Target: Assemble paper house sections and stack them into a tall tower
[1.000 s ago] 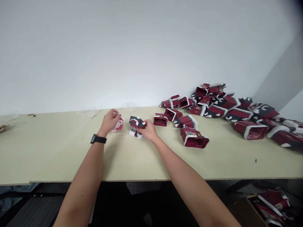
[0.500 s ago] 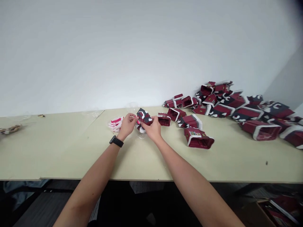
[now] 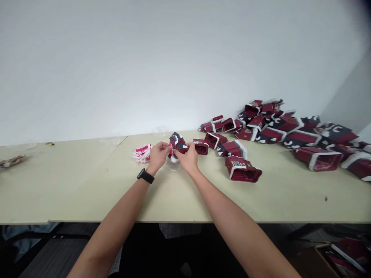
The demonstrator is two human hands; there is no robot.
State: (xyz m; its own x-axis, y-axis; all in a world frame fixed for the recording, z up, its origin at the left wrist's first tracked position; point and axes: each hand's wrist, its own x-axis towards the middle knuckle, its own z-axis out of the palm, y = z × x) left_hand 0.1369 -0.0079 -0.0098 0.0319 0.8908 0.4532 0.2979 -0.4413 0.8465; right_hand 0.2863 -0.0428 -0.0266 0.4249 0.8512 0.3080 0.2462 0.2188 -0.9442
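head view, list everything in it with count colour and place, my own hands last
held model house: one, dark red, grey roof, white patches, between the hands
pinkish-red piece: one, at the left fingertips
other model houses: many, overlapping, dark red with white trim, table's right side
red-and-white bundle: one, beside the left hand
clear plastic pieces: several, colourless, mostly along the table's back
brown bundle: one, table's left end
table: pale yellow-green, across the view
wall: one, pale grey, behind
box: one, brown, below right, dark red things inside
watch: one, black, left wrist
left hand: one, bare, left of the house
right hand: one, bare, holding the house
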